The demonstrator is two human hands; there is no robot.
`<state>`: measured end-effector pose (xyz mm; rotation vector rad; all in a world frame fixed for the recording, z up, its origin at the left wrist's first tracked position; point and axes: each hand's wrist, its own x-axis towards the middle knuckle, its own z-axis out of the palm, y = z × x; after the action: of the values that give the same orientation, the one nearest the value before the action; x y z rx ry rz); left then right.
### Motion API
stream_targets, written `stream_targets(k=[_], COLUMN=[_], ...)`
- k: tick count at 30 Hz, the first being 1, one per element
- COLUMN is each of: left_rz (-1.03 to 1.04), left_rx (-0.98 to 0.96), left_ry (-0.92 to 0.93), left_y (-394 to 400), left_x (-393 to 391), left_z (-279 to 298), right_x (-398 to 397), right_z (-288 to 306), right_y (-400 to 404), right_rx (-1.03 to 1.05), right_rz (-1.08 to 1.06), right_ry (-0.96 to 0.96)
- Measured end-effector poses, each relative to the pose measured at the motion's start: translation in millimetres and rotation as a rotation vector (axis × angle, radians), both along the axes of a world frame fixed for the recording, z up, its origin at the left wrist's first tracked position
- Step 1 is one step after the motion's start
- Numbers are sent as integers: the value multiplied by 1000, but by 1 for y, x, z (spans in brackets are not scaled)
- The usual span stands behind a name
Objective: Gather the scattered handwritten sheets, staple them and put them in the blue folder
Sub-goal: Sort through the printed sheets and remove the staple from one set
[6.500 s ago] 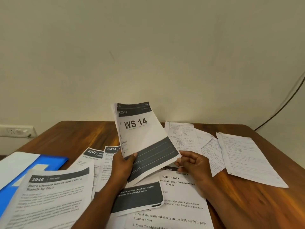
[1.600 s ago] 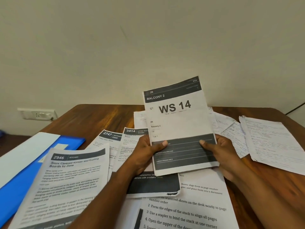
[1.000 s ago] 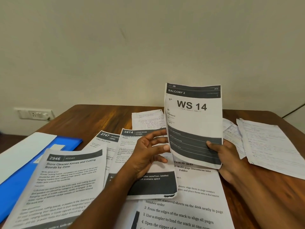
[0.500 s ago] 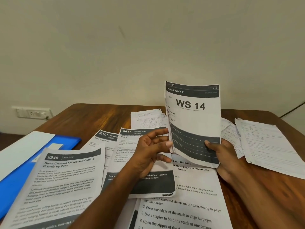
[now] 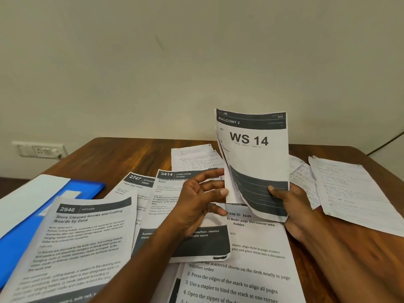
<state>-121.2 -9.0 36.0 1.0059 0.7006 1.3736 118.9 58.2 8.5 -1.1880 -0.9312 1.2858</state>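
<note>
From the head view, a wooden table (image 5: pixel 113 158) is standing against a plain wall (image 5: pixel 175 62); the right hand (image 5: pixel 290 206) is pinching the WS 14 sheet (image 5: pixel 255 162) upright at 2 o'clock; the left hand (image 5: pixel 196 204) is spread beside it; the handwritten sheets (image 5: pixel 349 189) are lying at 3 o'clock, the blue folder (image 5: pixel 19 239) at 9 o'clock.

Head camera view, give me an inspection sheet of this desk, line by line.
Surface: wooden table, largely papered over.
Job's things: handwritten sheets scattered far right and centre; blue folder at left, partly covered; no stapler seen.
Clutter: printed task sheets; WS 14 sheet held upright.
Grippers: right hand grips the WS 14 sheet; left hand open beside it.
Cables: dark cable on wall, right.
Surroundings: plain wall, wall socket at left.
</note>
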Motion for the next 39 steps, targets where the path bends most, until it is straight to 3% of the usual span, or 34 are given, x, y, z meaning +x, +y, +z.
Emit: stream_targets(k=[7, 12, 26, 39], left_rz=[189, 216, 121, 64], left_rx=[137, 114, 25, 6], left_ry=[210, 294, 195, 287], left_y=[6, 0, 1, 8], left_x=[-3, -3, -3, -18], left_z=[-6, 2, 3, -6], right_x=[0, 0, -1, -3], right_z=[0, 3, 11, 19], right_y=[0, 1, -6, -16], right_rx=[-11, -32, -40, -6], right_rz=[-32, -78, -95, -132], right_ry=[10, 40, 60, 67])
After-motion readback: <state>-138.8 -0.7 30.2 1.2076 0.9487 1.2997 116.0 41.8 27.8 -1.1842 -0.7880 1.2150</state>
